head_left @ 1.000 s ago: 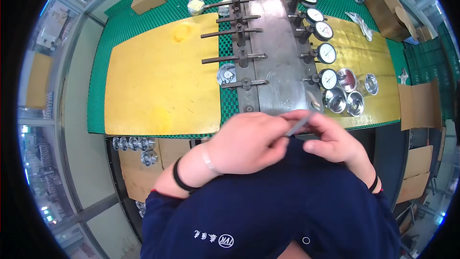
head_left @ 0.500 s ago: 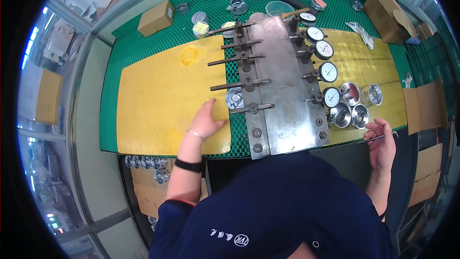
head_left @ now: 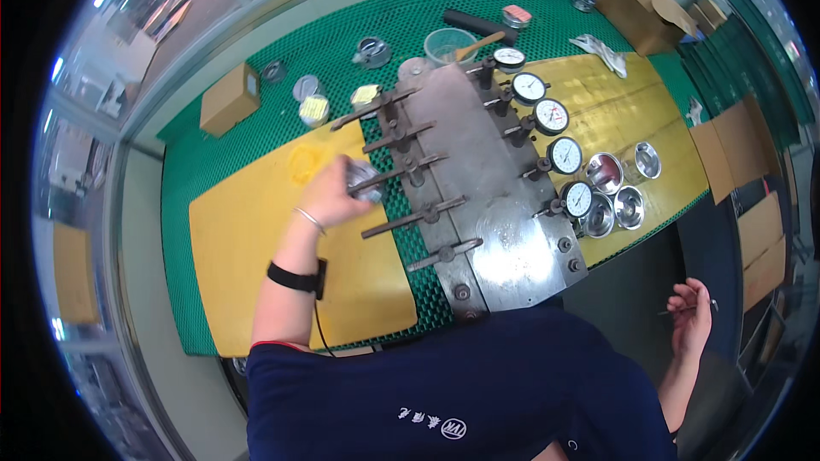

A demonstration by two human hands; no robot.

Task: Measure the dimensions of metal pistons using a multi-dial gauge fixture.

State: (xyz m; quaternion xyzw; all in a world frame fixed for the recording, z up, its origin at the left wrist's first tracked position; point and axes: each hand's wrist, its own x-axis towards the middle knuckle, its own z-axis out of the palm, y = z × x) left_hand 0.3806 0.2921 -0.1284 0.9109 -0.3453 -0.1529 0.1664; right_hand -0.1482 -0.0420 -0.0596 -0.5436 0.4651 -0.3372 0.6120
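My left hand (head_left: 328, 193) reaches over the yellow board, its fingers closed on the edge of a round metal part (head_left: 366, 181). A clamp bar of the fixture crosses in front of that part. The steel fixture plate (head_left: 478, 154) lies to the right, lined with clamp bars on its left and dial gauges (head_left: 565, 155) on its right. Low on the right, away from the fixture, my right hand (head_left: 690, 318) has its fingers curled round a thin metal tool (head_left: 714, 306), mostly hidden. Several shiny metal cups (head_left: 629, 207) stand on the yellow board right of the gauges.
Green mesh matting (head_left: 329, 60) covers the bench. Along the back are a small carton (head_left: 231, 101), a clear bowl (head_left: 449, 44) with a wooden-handled brush (head_left: 480, 46), a black roll (head_left: 480, 26) and round metal parts. An open carton (head_left: 641, 4) and a cloth (head_left: 600, 55) lie at the far right.
My left hand has moved farther back and closed on the round metal part, which has shifted back along the fixture's left side. My right hand has dropped lower, away from the cups. The view has turned.
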